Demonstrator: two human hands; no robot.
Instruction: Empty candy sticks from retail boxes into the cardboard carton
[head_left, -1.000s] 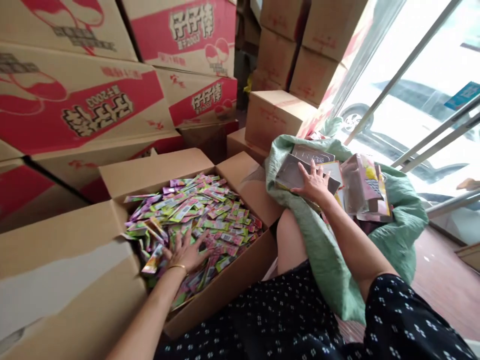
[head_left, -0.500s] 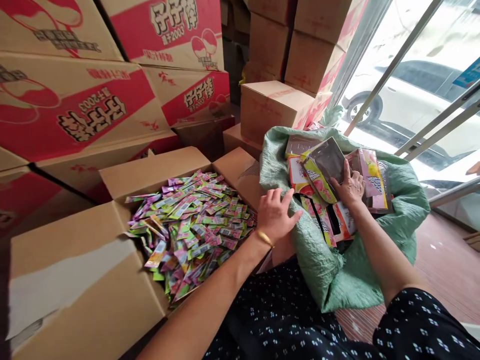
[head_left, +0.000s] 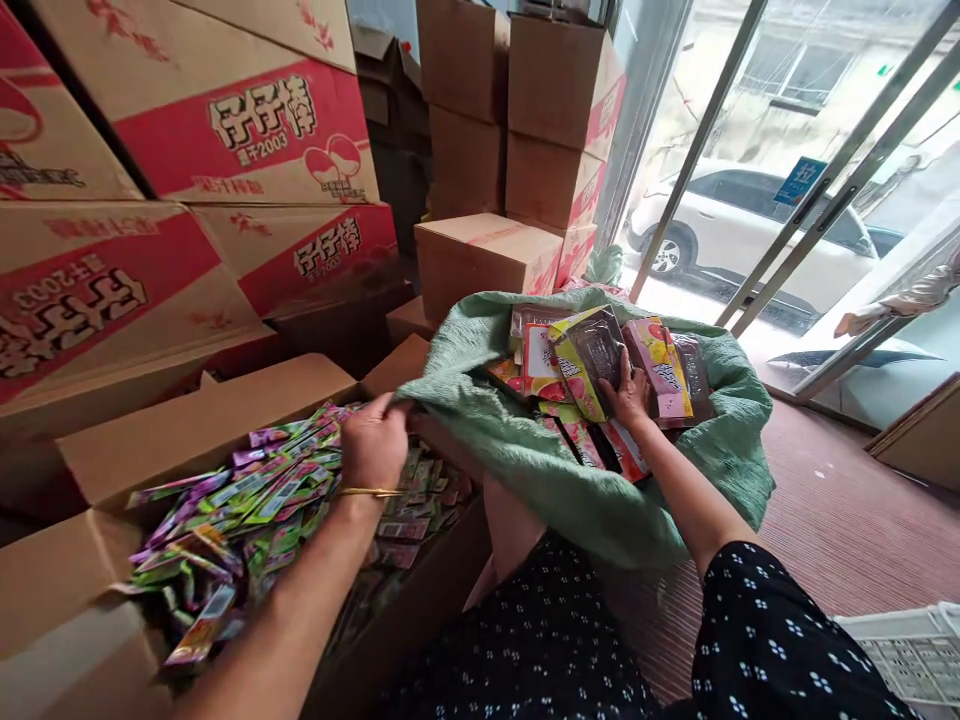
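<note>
My left hand (head_left: 375,443) is closed on the rim of a green woven sack (head_left: 600,515), pulling that edge out over the open carton. Inside the sack lie several printed packages with clear plastic windows. My right hand (head_left: 630,395) rests on them with fingers spread, touching a green-edged windowed package (head_left: 589,350). A pink and yellow package (head_left: 664,370) is just right of that hand. Under my left forearm, an open cardboard carton (head_left: 202,415) is filled with small wrapped sticks (head_left: 277,490) in green, purple and pink.
Stacked red-and-tan cartons (head_left: 247,130) stand at the left and back. A closed carton (head_left: 487,260) sits behind the sack. To the right are a glass door with a metal frame (head_left: 780,235), a white plastic basket (head_left: 907,650) and reddish floor (head_left: 825,480). A white car is outside.
My left hand has gone from hovering open beside the sack to gripping its rim, stretching it leftward over the carton. My right hand stays on the packages. The camera view has turned right.
</note>
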